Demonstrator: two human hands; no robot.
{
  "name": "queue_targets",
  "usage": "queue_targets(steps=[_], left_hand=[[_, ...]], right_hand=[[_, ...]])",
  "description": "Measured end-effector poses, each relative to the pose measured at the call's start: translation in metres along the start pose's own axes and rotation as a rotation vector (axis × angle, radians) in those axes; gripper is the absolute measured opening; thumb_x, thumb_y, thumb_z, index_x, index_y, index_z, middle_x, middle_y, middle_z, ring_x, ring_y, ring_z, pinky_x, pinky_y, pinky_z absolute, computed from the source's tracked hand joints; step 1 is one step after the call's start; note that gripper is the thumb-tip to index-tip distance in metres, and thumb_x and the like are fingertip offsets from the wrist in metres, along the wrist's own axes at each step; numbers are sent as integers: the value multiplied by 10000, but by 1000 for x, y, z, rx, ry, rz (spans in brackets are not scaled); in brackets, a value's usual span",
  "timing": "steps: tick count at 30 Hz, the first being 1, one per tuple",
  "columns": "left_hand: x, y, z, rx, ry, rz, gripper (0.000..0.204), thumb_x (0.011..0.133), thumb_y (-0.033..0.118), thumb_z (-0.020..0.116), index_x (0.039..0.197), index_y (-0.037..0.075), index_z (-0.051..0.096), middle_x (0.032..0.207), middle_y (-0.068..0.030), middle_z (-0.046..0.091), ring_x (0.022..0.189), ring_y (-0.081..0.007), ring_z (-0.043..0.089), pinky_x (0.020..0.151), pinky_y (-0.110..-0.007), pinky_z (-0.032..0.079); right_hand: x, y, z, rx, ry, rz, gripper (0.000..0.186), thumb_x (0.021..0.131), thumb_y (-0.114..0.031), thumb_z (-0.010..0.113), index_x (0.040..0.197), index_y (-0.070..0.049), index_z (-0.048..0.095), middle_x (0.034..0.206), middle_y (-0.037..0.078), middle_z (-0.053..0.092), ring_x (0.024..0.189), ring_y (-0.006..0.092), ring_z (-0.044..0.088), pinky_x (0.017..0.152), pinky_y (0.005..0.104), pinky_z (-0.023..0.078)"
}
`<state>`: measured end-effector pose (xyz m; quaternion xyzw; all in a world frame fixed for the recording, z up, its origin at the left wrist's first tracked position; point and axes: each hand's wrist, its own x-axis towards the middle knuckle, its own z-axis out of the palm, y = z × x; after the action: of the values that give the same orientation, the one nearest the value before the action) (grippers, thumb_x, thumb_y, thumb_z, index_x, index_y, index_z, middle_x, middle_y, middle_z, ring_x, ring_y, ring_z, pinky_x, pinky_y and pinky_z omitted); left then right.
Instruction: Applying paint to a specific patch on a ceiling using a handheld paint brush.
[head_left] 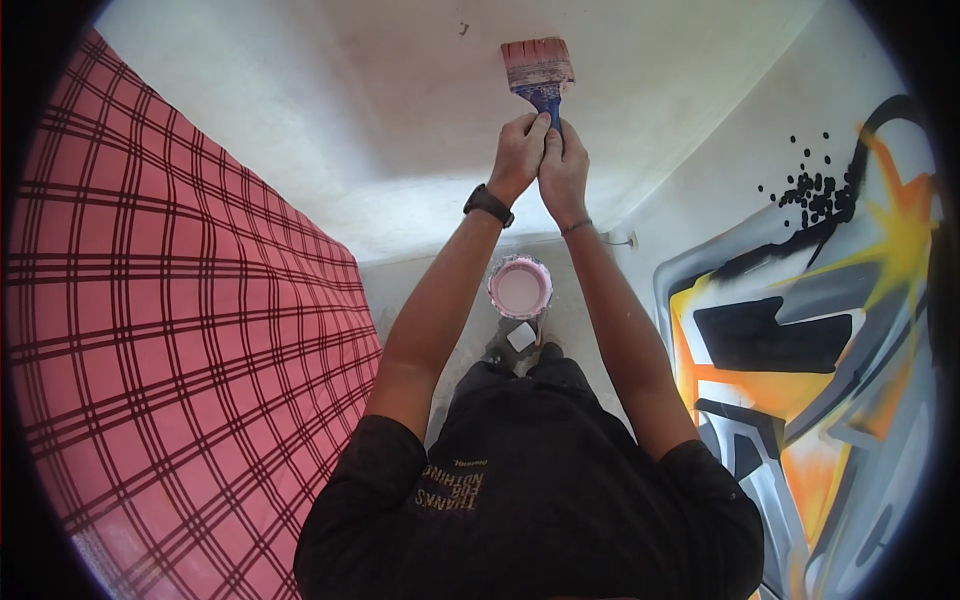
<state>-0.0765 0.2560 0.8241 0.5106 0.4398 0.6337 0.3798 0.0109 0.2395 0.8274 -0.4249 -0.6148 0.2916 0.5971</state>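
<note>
Before the pale wall (400,120): one wide, flat paintbrush (538,75), near the top of the view, its reddish bristles pointing up and away, pale paint caked across its middle, its blue handle toward the person. Whether the bristles touch the wall cannot be told.
Left hand (518,155): grip closed round the handle; one black watch (488,206) on this wrist.
Right hand (564,178): grip also closed on the handle, touching the left hand; one thin dark band (577,228) on this wrist.
Two-handed hold: both arms (430,320) stretch well forward, so the doubled grip probably steadies the brush at long reach.
Paint bucket (492,290): one, upright on the floor (388,285), with pale pink paint (520,290) inside and a streaked rim; probably placed close by to keep the paint handy.
Beside the bucket: one small white piece (521,336), too small to identify.
Left side: one pink cloth (190,280) with dark checked lines, hanging in folds.
Right side: one graffiti mural (780,335) in black, grey, orange and yellow.
Clothing: one black T-shirt (570,500) with small lettering.
Count: two hands, one paintbrush, one bucket.
</note>
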Motion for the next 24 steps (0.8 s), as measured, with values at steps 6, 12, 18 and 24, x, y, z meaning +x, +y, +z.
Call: queue_targets(steps=[6,12,18,24], left_hand=[[17,86,11,-13,53,187,320,997,192,532,778,-36,575,656,-32,534,667,-74,450,584,-297,408],[62,114,0,-106,52,278,319,989,189,541,772,-42,580,668,-19,555,668,-76,441,578,-306,407],[59,61,-4,-1,112,231,317,988,193,543,774,-41,570,652,-39,547,667,-92,443,592,-327,412],[37,14,13,39,113,169,306,989,192,533,791,-37,574,670,-90,557,683,-103,464,615,-341,424]], right_hand=[[33,-76,-5,131,96,-163,296,984,-141,460,1162,38,614,936,226,684,872,294,677,781,385,513],[78,-98,14,296,15,-154,281,981,-133,464,1133,45,621,939,209,686,821,251,647,776,363,507],[66,-46,23,208,14,-50,285,974,-143,472,1127,42,625,923,219,691,868,283,676,789,383,505],[44,2,7,170,-7,21,289,981,-151,466,1144,30,621,968,229,687,919,309,676,815,393,502]])
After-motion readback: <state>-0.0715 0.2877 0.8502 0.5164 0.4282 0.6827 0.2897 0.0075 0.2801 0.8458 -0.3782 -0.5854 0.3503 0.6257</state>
